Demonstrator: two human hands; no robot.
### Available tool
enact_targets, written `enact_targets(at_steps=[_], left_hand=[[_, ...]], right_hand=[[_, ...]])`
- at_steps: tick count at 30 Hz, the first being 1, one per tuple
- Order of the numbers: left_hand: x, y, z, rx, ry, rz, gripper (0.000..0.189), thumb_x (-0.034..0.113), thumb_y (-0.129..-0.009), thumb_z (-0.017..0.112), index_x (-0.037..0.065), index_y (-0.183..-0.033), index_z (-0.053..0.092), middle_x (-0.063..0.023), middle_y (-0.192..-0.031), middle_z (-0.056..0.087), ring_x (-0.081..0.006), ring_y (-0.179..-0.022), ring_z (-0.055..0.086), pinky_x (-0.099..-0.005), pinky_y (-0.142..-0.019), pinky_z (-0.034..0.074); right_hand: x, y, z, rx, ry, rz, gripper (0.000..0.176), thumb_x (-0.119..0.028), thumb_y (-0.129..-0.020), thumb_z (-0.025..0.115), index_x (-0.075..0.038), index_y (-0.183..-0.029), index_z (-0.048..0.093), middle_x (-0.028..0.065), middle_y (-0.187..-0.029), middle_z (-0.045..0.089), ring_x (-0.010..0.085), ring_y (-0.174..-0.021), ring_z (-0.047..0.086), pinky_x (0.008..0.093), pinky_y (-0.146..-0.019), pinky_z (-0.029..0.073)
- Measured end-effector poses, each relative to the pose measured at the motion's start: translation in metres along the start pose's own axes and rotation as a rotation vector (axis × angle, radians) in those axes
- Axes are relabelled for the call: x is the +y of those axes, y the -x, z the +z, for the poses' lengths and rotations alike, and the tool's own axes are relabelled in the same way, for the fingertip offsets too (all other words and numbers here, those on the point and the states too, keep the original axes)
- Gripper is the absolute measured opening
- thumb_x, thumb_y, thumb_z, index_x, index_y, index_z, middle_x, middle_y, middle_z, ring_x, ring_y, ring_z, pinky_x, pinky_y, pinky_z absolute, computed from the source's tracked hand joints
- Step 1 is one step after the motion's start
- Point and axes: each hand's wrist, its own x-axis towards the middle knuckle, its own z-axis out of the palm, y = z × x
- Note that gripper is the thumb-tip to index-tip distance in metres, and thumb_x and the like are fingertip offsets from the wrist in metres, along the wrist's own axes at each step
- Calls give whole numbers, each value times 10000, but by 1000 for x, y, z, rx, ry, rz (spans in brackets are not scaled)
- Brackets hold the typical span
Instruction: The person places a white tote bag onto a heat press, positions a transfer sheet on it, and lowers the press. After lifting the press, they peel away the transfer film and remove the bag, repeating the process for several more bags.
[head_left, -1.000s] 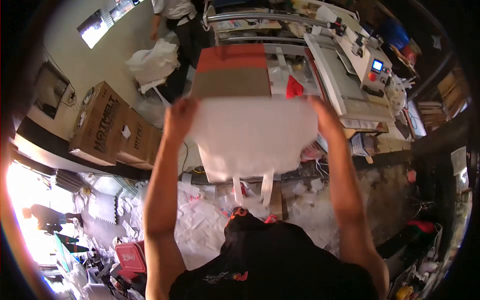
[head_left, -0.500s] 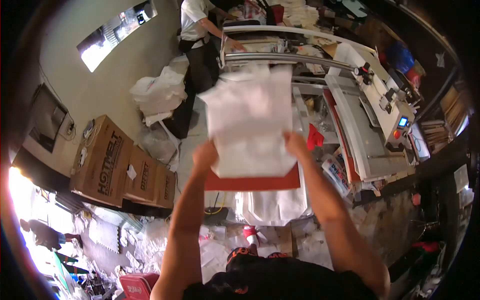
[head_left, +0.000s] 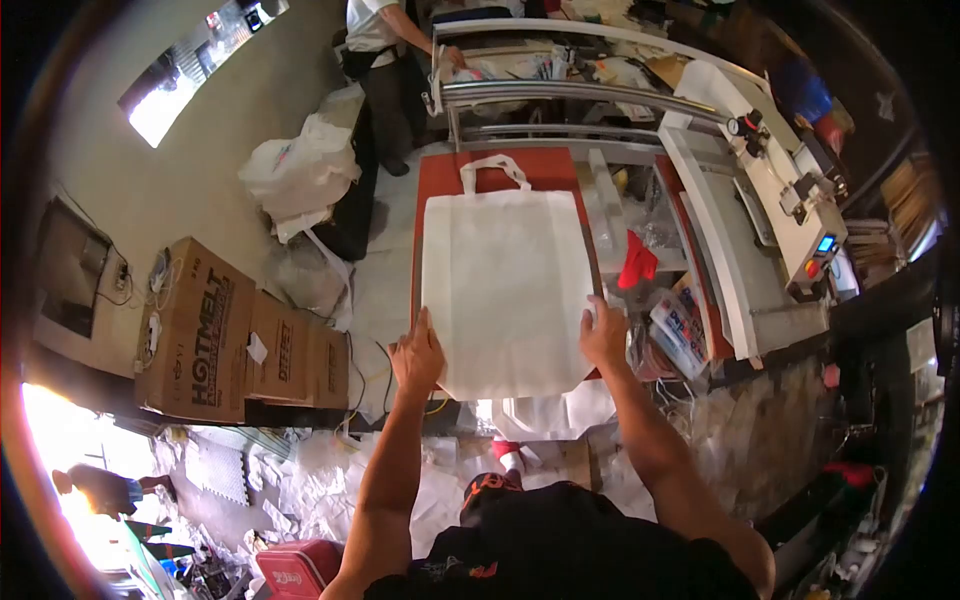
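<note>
A white tote bag (head_left: 508, 290) lies flat on a red board (head_left: 550, 168), its handle loop (head_left: 495, 168) pointing away from me. At the bag's lower left edge rests my left hand (head_left: 416, 358), open, index finger stretched forward. My right hand (head_left: 604, 338) is at the opposite side edge, also open with fingers apart. Neither hand grips the bag. Below the board's near end hang more white bags (head_left: 555, 412), partly hidden by the upper bag.
A press machine (head_left: 770, 200) with a small lit screen stands right; metal rollers (head_left: 590, 97) cross behind the board. Cardboard boxes (head_left: 215, 345) line the left wall. A co-worker (head_left: 380, 60) stands at the back left. Scraps litter the floor. A red cooler (head_left: 298, 568) sits lower left.
The bag was held up, blurred in motion, above the board; now it lies flat on it with its handle showing. Both hands have let go and rest at its sides.
</note>
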Motion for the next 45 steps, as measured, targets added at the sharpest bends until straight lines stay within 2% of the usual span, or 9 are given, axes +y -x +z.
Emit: enact_targets(at_steps=[6, 11, 28, 34, 36, 39, 41, 42, 45], left_hand=[[3, 25, -10, 96, 118, -97, 491, 206, -924, 551, 89, -1399, 510, -135, -1018, 688, -346, -952, 642, -520, -829, 440], [-9, 35, 7, 167, 103, 16, 454, 192, -930, 541, 109, -1375, 544, -120, -953, 649, -349, -903, 605, -504, -784, 444], [-19, 37, 17, 234, 168, 90, 344, 138, -931, 545, 65, -1254, 640, -139, -874, 625, -350, -797, 565, -472, -755, 452], [-27, 46, 9, 152, 341, 72, 410, 70, -918, 535, 32, -1326, 569, -154, -970, 633, -352, -912, 599, -471, -901, 464], [-47, 54, 18, 102, 433, -2, 378, 76, -938, 528, 13, -1310, 550, -159, -1123, 612, -345, -1016, 591, -441, -939, 461], [-59, 91, 18, 309, 394, -175, 317, 182, -1041, 455, -30, -1260, 542, -237, -1197, 575, -383, -1126, 538, -449, -963, 436], [-121, 133, 52, 276, 274, -215, 331, 176, -1026, 472, -31, -1278, 532, -243, -1213, 566, -407, -1130, 528, -465, -989, 412], [-141, 154, 57, 180, 115, -67, 328, 200, -1016, 489, -29, -1242, 552, -250, -1213, 560, -411, -1096, 540, -486, -964, 438], [-141, 235, 61, -265, 6, -323, 266, 196, -993, 508, 3, -1163, 574, -261, -1135, 602, -427, -1049, 581, -496, -884, 489]], right_hand=[[2, 32, -17, 3, 14, 59, 368, -162, -898, 639, -70, -1244, 554, 116, -905, 640, 331, -861, 574, 502, -791, 384], [8, 42, -12, 66, 45, -22, 313, -115, -911, 604, -86, -1220, 565, 100, -997, 632, 317, -905, 557, 493, -827, 382], [6, 46, -18, 37, -115, 43, 270, -41, -863, 622, -56, -1132, 606, 105, -890, 643, 323, -854, 561, 480, -789, 420], [14, 47, -33, 113, -331, 83, 245, -41, -884, 616, -19, -1127, 596, 148, -873, 636, 341, -825, 587, 421, -752, 484], [48, 61, -43, 121, -342, 164, 204, -44, -895, 595, -14, -1095, 610, 184, -912, 656, 364, -826, 633, 419, -745, 503], [121, 111, -57, 13, -310, 334, 160, -34, -891, 576, -22, -1043, 623, 194, -911, 666, 373, -846, 651, 434, -744, 501], [183, 153, -52, -38, -241, 370, 128, -43, -885, 579, -34, -1005, 622, 189, -881, 670, 383, -842, 653, 449, -728, 500], [207, 168, -57, -105, -204, 420, 90, -62, -884, 592, -45, -969, 617, 196, -862, 670, 405, -833, 654, 470, -715, 503], [296, 192, -41, -151, -74, 435, 86, -101, -894, 600, -42, -955, 613, 196, -865, 671, 419, -834, 653, 489, -717, 508]])
